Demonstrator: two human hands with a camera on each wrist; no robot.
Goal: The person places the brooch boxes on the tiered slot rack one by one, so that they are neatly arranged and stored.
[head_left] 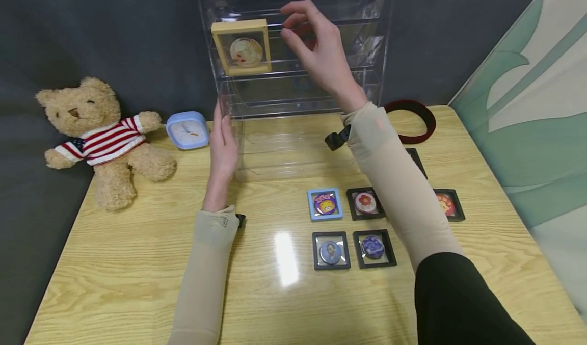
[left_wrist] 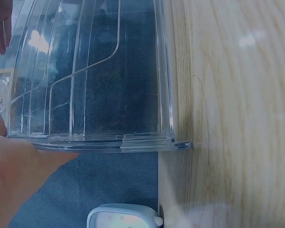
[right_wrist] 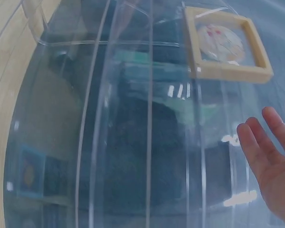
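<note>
A clear plastic tiered display rack (head_left: 293, 105) stands at the back of the table. A yellow-framed display case (head_left: 243, 70) with a round badge inside sits upright at the left of an upper tier. My right hand (head_left: 321, 49) is raised just to the right of that case, fingers loosely bent and holding nothing. In the right wrist view the fingertips (right_wrist: 249, 135) are apart from the yellow case (right_wrist: 230, 73). My left hand (head_left: 223, 143) rests along the rack's left side with its fingers straight. The left wrist view shows it against the rack's side panel (left_wrist: 147, 142).
Several small framed badges, one blue-edged (head_left: 324, 218) and others black-edged (head_left: 332, 267), lie on the table at front right. A teddy bear (head_left: 114, 141) and a blue clock (head_left: 187, 130) are at left. A dark red ring (head_left: 428, 121) lies right of the rack.
</note>
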